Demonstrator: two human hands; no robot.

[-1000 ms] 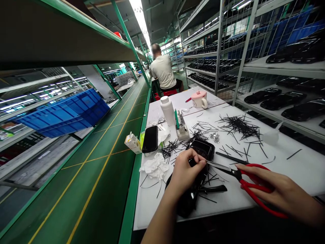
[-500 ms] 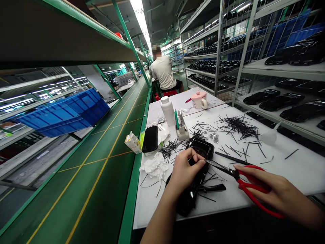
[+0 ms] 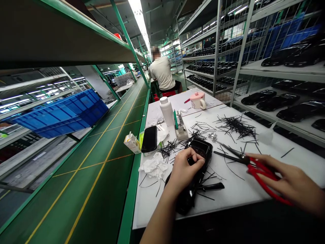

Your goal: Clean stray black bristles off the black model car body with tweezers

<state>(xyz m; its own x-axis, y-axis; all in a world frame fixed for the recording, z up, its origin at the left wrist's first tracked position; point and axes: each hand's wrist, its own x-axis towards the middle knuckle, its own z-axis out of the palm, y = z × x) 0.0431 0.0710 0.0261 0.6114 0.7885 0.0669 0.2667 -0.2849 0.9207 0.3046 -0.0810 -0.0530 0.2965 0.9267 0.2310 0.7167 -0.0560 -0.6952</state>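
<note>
My left hand [image 3: 186,167] rests over a glossy black model car [image 3: 188,200], thumb and forefinger pinched together near its roof. Whatever may be between those fingertips is too small to make out. Off to the right, my right hand [image 3: 289,176] grips red-handled scissors [image 3: 245,159], their dark blades pointing left and away from me. Beneath the blades lies a flat black bar [image 3: 225,156] on the white table. A glossy black piece [image 3: 212,186] sticks out beside the car, among thin black strips.
Piles of black strips [image 3: 237,127] and small silver bits [image 3: 212,137] lie on the table. Crumpled tissue [image 3: 153,166], a phone [image 3: 149,139], a white bottle [image 3: 167,112] and a lidded mug [image 3: 198,100] stand around. A green conveyor [image 3: 101,169] runs left; racks of model cars stand right.
The scissors in my right hand have drawn back to the right, away from my left fingertips and the car. My left hand keeps its pinch in nearly the same place.
</note>
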